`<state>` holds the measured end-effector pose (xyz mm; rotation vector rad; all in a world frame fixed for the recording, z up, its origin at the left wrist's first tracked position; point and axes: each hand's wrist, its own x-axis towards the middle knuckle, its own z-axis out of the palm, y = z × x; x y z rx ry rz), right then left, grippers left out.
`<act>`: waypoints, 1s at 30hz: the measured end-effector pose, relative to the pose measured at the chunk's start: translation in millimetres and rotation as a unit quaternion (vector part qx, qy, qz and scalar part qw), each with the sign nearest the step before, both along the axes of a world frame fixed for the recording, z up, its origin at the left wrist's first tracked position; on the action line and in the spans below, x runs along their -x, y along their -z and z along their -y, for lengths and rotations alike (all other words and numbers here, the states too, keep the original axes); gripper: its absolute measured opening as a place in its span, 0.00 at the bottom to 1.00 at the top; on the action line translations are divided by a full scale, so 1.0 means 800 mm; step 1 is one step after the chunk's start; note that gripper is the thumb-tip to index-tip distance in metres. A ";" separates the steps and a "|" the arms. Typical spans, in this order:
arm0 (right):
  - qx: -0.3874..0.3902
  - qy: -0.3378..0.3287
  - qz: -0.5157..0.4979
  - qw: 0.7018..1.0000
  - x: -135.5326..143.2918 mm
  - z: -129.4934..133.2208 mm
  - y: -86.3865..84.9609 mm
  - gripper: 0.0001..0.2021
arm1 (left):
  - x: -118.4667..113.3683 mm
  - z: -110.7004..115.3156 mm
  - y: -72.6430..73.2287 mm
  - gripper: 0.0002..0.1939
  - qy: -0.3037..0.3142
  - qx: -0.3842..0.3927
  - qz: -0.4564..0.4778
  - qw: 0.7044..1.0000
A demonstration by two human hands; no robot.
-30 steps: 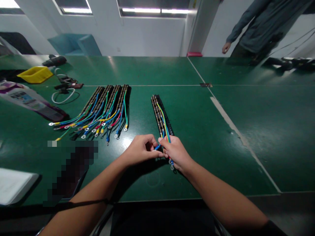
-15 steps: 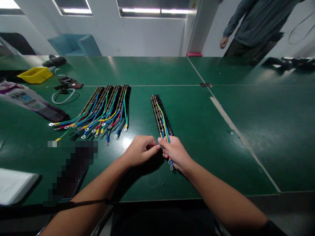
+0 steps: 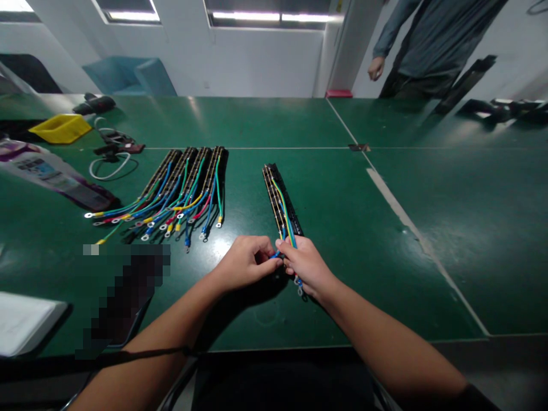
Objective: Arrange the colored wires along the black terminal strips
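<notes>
A long black terminal strip (image 3: 274,197) with brass-coloured contacts lies on the green table, tilted slightly. Green, yellow and blue wires (image 3: 284,208) run down it into my right hand (image 3: 309,265), which is closed round them near the strip's lower end. Ring-shaped wire ends (image 3: 299,285) stick out below that hand. My left hand (image 3: 247,260) pinches a blue wire (image 3: 276,255) close beside my right fingertips. To the left, several similar strips (image 3: 194,171) lie side by side, with coloured wires and ring ends fanned out towards me.
A plastic bottle or bag (image 3: 55,174), a yellow tray (image 3: 61,129), a cable (image 3: 110,165) and a dark tool (image 3: 94,104) lie at the left. A white object (image 3: 29,322) is near left, beside a blurred dark object (image 3: 128,297). A person (image 3: 436,45) stands beyond the table.
A blue wire now shows between my left fingers and thumb. My hands have barely moved. The person behind the table has shifted a little to the left.
</notes>
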<state>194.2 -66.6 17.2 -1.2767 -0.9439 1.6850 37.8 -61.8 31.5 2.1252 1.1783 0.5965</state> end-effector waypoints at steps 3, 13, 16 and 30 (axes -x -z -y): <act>-0.002 0.001 -0.006 1.000 0.000 -0.001 0.002 0.13 | 0.000 0.001 -0.001 0.09 0.012 -0.020 -0.004 1.000; 0.009 -0.001 -0.021 1.000 0.001 0.000 -0.002 0.14 | -0.001 -0.001 -0.002 0.10 0.027 -0.039 -0.031 0.998; 0.013 0.000 -0.019 1.000 0.000 0.000 -0.001 0.14 | -0.001 -0.001 -0.001 0.11 0.021 -0.026 -0.022 0.999; -0.007 0.006 0.005 1.000 0.000 -0.001 0.001 0.12 | -0.002 0.003 0.000 0.08 0.016 -0.049 -0.011 0.999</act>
